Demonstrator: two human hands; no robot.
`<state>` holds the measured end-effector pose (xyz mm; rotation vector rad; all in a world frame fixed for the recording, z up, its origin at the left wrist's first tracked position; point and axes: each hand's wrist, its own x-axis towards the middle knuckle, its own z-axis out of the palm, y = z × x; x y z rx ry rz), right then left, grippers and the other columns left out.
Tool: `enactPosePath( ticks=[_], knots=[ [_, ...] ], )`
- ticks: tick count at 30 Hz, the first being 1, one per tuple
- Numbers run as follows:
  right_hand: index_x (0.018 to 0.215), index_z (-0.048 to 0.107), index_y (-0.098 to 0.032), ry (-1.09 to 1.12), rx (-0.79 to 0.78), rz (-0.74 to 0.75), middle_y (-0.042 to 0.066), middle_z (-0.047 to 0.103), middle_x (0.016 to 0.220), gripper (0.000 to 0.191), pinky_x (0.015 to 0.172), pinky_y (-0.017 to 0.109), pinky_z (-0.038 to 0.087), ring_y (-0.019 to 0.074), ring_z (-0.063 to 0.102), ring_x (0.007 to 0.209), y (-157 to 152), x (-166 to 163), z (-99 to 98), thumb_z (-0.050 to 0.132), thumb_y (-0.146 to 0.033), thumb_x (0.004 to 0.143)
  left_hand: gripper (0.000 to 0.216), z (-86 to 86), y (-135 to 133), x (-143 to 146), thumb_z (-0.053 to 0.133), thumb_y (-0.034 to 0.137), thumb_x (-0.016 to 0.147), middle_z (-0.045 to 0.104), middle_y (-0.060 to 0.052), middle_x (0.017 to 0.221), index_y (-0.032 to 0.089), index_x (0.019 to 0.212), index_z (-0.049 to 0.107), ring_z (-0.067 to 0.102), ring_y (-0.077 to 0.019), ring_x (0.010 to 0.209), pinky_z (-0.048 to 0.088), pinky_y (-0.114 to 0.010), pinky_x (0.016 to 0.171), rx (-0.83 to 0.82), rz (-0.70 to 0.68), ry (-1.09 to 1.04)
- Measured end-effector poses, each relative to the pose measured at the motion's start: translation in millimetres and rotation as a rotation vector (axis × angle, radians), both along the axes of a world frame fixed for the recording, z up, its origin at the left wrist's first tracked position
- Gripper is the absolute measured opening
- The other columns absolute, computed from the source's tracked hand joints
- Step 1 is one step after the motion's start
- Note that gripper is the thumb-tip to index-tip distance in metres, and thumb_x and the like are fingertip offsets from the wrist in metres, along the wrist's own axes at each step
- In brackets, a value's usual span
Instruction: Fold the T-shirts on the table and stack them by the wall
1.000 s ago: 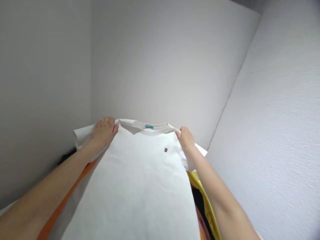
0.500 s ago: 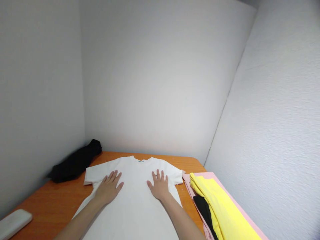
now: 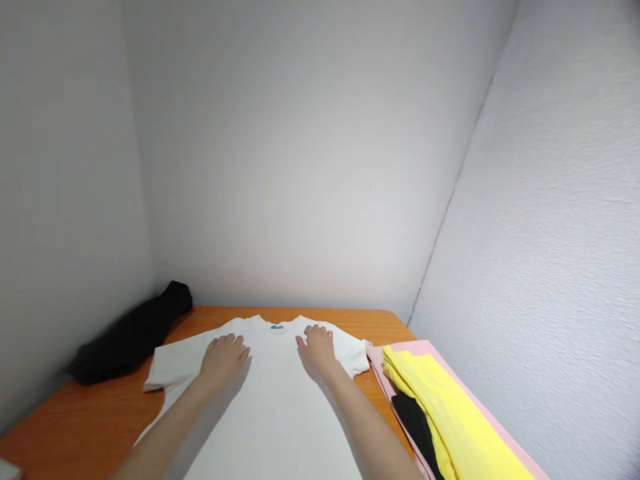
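Note:
A white short-sleeved T-shirt (image 3: 280, 413) lies spread out on the wooden table, its neckline with a small blue label facing the back wall. My left hand (image 3: 224, 357) is over the chest below the left-side shoulder, fingers apart and bent, palm down. Near the other shoulder, close to the neckline, my right hand (image 3: 318, 345) has its fingers bent downward with the thumb apart. Shadows show under both wrists; whether the fingertips press on the cloth I cannot tell. Neither hand grips anything visible.
Dark folded cloth (image 3: 133, 337) lies at the table's (image 3: 75, 427) back left. On the right, a yellow garment (image 3: 450, 413) and a black one (image 3: 416, 427) rest on pink cloth (image 3: 419, 348). A pale object (image 3: 7, 471) shows at the lower left edge. Walls stand behind and beside.
Both hands have moved forward toward the shirt's shoulders, and their flat, spread fingers are now bent. The view has shifted slightly, leaving less of the pale object at lower left.

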<state>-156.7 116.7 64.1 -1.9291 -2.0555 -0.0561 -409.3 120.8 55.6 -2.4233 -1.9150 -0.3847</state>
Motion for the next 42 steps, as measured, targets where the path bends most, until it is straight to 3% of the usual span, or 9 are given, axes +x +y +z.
enactPosePath(
  ticks=[3, 5, 10, 13, 17, 29, 36, 39, 42],
  knots=[
    [0.123, 0.056, -0.017, 0.011, 0.040, 0.055, 0.015, 0.059, 0.124, 0.036, 0.097, 0.044, 0.034, 0.0284, 0.047, 0.119, 18.5, -18.2, 0.0, 0.040, -0.036, 0.097, 0.046, -4.5, 23.6, 27.8, 0.028, 0.033, 0.094, 0.055, -0.013, 0.137, 0.016, 0.128, 0.055, 0.048, -0.0233, 0.127, 0.034, -0.037, 0.107, 0.046, -0.087, -0.038],
    [0.126, 0.054, -0.021, 0.011, 0.053, 0.111, 0.010, 0.057, 0.128, 0.035, 0.100, 0.041, 0.034, 0.0254, 0.044, 0.123, 25.8, -30.2, -9.5, 0.042, -0.034, 0.096, 0.046, -15.1, 34.2, 43.9, 0.029, 0.032, 0.095, 0.052, -0.010, 0.141, 0.017, 0.130, 0.054, 0.043, -0.0211, 0.132, 0.029, -0.035, 0.112, 0.060, -0.121, -0.050],
    [0.138, 0.046, -0.018, 0.022, 0.045, 0.150, 0.010, 0.052, 0.137, 0.049, 0.109, 0.048, 0.024, 0.0293, 0.036, 0.133, 46.6, -39.6, -37.9, 0.045, -0.038, 0.093, 0.051, -40.3, 54.2, 55.0, 0.030, 0.032, 0.092, 0.051, -0.014, 0.142, 0.013, 0.135, 0.049, 0.043, -0.0266, 0.132, 0.026, -0.048, 0.113, 0.061, -0.062, -0.060],
    [0.145, 0.038, -0.019, 0.032, 0.009, 0.190, 0.008, 0.040, 0.149, 0.058, 0.114, 0.052, 0.015, 0.0310, 0.024, 0.141, 61.2, -34.7, -48.4, 0.037, -0.047, 0.095, 0.056, -47.8, 67.2, 49.8, 0.033, 0.038, 0.090, 0.041, -0.013, 0.150, 0.015, 0.140, 0.045, 0.034, -0.0290, 0.140, 0.020, -0.054, 0.114, 0.016, -0.007, -0.048],
    [0.149, 0.031, -0.021, 0.037, -0.024, 0.251, 0.004, 0.028, 0.155, 0.063, 0.116, 0.053, 0.012, 0.0293, 0.014, 0.145, 70.6, -29.3, -53.8, 0.026, -0.055, 0.097, 0.063, -51.9, 77.9, 47.2, 0.030, 0.046, 0.090, 0.027, -0.008, 0.156, 0.017, 0.146, 0.036, 0.021, -0.0274, 0.146, 0.013, -0.055, 0.116, -0.061, 0.016, -0.012],
    [0.152, 0.020, -0.019, 0.041, -0.093, 0.275, 0.003, 0.018, 0.158, 0.068, 0.117, 0.055, 0.008, 0.0265, 0.003, 0.146, 69.7, -25.2, -45.0, 0.018, -0.058, 0.097, 0.067, -66.8, 91.3, 48.0, 0.023, 0.047, 0.091, 0.018, -0.004, 0.159, 0.016, 0.150, 0.025, 0.013, -0.0249, 0.148, 0.010, -0.054, 0.117, -0.076, 0.037, 0.084],
    [0.149, 0.029, -0.018, 0.058, -0.026, 0.258, 0.006, 0.028, 0.155, 0.062, 0.117, 0.050, 0.015, 0.0264, 0.016, 0.145, 67.9, -27.4, -40.5, 0.027, -0.052, 0.098, 0.067, -62.1, 88.6, 50.3, 0.024, 0.047, 0.090, 0.019, -0.006, 0.159, 0.016, 0.149, 0.028, 0.014, -0.0250, 0.147, 0.012, -0.053, 0.116, -0.069, 0.045, 0.046],
    [0.144, 0.037, -0.013, 0.087, 0.025, 0.243, 0.010, 0.034, 0.153, 0.052, 0.116, 0.040, 0.023, 0.0224, 0.027, 0.141, 54.0, -33.5, -27.3, 0.032, -0.039, 0.099, 0.066, -57.2, 84.7, 51.9, 0.023, 0.045, 0.091, 0.019, -0.007, 0.159, 0.013, 0.149, 0.029, 0.015, -0.0257, 0.147, 0.013, -0.054, 0.116, -0.066, 0.042, 0.036],
    [0.144, 0.038, -0.012, 0.128, 0.041, 0.228, 0.011, 0.029, 0.154, 0.053, 0.117, 0.042, 0.021, 0.0240, 0.023, 0.143, 13.5, -38.3, -15.6, 0.033, -0.039, 0.099, 0.066, -55.2, 82.4, 51.8, 0.023, 0.045, 0.091, 0.018, -0.008, 0.159, 0.013, 0.149, 0.028, 0.016, -0.0264, 0.147, 0.013, -0.055, 0.116, -0.072, 0.031, 0.034]
  ],
)
